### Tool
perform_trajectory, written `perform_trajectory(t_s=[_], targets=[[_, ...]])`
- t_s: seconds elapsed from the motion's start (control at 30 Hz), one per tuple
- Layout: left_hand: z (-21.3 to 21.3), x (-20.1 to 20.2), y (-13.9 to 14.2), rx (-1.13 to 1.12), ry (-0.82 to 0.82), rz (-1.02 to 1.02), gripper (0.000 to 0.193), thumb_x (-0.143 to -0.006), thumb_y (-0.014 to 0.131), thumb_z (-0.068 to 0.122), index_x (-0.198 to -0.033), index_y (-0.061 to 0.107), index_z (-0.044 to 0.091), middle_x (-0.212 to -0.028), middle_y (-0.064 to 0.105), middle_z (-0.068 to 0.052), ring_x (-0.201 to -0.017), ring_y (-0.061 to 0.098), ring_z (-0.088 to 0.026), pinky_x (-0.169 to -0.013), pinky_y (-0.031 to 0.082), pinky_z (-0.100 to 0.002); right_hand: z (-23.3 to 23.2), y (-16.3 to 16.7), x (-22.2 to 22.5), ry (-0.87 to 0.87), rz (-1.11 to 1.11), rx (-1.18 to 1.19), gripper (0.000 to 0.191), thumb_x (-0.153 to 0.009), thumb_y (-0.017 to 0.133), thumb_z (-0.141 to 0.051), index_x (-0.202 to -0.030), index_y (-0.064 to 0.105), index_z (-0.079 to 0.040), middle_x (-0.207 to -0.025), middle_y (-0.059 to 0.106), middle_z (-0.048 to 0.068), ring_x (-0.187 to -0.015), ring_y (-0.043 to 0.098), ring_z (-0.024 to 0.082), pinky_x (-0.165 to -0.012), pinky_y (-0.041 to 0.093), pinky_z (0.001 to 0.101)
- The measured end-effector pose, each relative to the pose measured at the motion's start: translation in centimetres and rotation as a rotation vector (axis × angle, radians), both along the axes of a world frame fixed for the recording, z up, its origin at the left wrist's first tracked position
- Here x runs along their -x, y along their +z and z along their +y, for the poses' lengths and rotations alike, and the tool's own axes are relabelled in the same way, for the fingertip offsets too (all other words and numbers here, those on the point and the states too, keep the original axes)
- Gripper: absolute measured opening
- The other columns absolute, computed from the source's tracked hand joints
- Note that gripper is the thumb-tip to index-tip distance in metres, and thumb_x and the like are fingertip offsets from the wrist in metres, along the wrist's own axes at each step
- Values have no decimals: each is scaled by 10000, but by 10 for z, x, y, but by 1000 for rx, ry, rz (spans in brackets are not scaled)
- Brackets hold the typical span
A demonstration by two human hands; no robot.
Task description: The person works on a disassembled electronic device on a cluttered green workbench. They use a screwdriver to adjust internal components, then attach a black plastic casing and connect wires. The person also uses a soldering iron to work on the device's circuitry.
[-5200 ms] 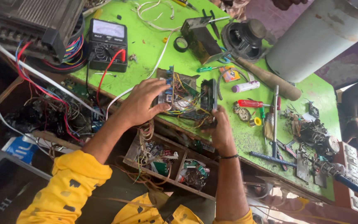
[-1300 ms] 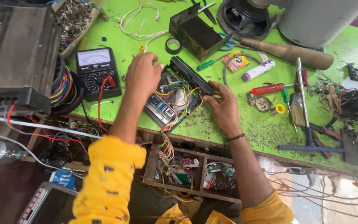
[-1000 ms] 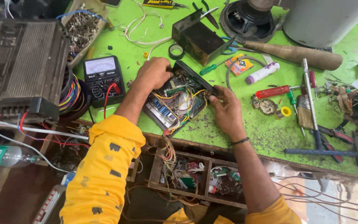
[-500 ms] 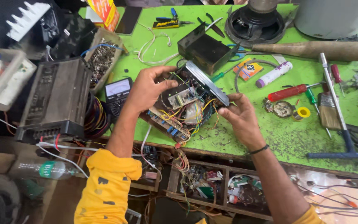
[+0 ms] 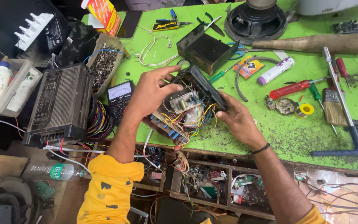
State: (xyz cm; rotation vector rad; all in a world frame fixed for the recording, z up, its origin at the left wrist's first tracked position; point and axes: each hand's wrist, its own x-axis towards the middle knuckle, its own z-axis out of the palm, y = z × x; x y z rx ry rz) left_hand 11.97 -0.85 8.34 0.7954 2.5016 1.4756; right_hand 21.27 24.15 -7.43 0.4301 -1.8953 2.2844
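While both hands' fingers [image 5: 167, 71] clamp it, the circuit board [image 5: 183, 110] sits between them.

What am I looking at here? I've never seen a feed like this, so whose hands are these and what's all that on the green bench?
This is one camera worn on a person's head, looking down at their own two bare hands. The left hand and right hand together hold an opened electronic unit, a circuit board with many coloured wires, lifted at the near edge of the green workbench. Around it lie a black metal box, a red-handled screwdriver, a paintbrush, a loudspeaker and a wooden handle. Left of the hands sit a meter and a black finned case.
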Motion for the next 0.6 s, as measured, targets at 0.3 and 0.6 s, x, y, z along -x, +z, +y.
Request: perform_trajectory(t_s=[0.3, 0.6], targets=[[5, -11, -2, 139, 79, 137, 477, -854, 808, 181, -1293, 694, 36, -995, 787, -157, -731, 657, -112, -676, 543, -285, -2, 6, -4, 27, -269, -93, 585, -1054, 498, -116, -1621, 366, -56, -1344, 565, 92, -1034, 532, 193, -895, 529, 332], [-15, 16, -37, 9, 99, -74, 461, -862, 797, 136, -1292, 689, 12, -1133, 788, -113, -895, 697, -97, -789, 575, -268, -3, 11, -3, 55, -249, -26, 582, -1018, 544, -321, -1498, 399, -25, -1330, 596, 138, -1200, 611, 206, -907, 636, 412]])
